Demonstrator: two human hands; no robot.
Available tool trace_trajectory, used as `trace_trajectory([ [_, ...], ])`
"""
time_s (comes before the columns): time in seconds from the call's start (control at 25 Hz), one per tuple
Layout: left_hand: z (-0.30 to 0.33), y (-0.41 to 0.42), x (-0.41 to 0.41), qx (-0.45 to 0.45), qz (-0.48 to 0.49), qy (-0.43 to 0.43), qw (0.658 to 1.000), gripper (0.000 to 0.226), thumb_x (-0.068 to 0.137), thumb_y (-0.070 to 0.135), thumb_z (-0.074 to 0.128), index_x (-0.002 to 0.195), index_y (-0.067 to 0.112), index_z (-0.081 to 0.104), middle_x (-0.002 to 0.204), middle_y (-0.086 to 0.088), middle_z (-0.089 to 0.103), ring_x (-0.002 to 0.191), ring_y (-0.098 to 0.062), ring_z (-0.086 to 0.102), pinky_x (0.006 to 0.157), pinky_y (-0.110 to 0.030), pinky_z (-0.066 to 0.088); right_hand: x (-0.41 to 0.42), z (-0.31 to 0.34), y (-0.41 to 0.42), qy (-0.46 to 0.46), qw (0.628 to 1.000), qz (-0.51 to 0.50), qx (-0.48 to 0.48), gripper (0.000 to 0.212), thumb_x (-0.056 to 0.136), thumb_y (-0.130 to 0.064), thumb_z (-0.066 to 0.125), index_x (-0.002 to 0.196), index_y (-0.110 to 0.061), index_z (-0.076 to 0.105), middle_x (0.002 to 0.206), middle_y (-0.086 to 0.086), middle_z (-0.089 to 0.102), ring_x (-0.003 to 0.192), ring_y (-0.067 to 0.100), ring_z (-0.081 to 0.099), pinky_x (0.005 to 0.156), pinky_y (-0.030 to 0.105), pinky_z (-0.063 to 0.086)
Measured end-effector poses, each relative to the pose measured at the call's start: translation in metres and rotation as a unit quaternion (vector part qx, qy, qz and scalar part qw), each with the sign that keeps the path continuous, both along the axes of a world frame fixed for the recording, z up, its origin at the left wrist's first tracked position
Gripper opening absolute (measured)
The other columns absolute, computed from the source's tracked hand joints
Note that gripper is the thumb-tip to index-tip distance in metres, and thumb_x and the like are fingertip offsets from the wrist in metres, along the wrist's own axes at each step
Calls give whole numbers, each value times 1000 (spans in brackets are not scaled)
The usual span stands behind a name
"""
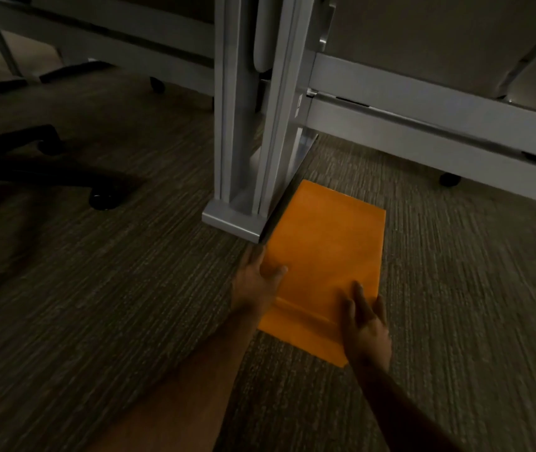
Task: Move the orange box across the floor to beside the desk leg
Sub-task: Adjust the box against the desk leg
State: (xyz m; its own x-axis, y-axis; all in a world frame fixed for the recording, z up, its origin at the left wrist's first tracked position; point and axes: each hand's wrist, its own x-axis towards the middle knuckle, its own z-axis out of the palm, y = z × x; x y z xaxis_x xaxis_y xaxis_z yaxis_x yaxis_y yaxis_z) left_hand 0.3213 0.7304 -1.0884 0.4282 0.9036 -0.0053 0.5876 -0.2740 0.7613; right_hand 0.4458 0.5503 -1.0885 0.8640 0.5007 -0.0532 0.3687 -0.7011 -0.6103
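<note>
A plain orange box (325,243) lies flat on the carpet, its left edge right against the foot of the grey metal desk leg (247,132). My left hand (255,282) grips the box's near left side, thumb on top. My right hand (366,324) rests on the near right corner, fingers flat on the top face. Both forearms reach in from the bottom of the view.
A black office chair base with castors (41,158) stands on the carpet to the left. Grey partition rails (423,125) run along the floor behind and to the right of the leg. Another castor (450,179) sits under the right rail.
</note>
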Motion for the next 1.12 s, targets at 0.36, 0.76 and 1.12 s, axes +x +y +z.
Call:
trace_trajectory([
  [0.36,-27,-27,-45,-215,77,-265,937,31,104,32,41,120,17,63,108,-7,69,98,-27,66,72,-31,51,-7,-28,-30,286,855,-216,373,52,104,-47,30,145,-18,45,148,10,51,126,25,53,101,43,42],
  [0.76,-74,-39,-55,-202,72,-268,939,20,103,29,47,113,40,62,99,21,65,85,17,59,73,-11,46,-45,-98,-34,249,894,-137,346,99,67,-92,46,148,-34,45,154,1,48,138,22,47,116,54,37],
  [1.12,-64,-15,-58,-227,68,-261,936,18,102,35,49,96,36,66,94,14,70,88,-1,63,74,-22,47,-34,-96,-27,214,916,-65,334,62,91,-67,43,137,-29,60,133,-1,66,127,23,59,107,57,46],
])
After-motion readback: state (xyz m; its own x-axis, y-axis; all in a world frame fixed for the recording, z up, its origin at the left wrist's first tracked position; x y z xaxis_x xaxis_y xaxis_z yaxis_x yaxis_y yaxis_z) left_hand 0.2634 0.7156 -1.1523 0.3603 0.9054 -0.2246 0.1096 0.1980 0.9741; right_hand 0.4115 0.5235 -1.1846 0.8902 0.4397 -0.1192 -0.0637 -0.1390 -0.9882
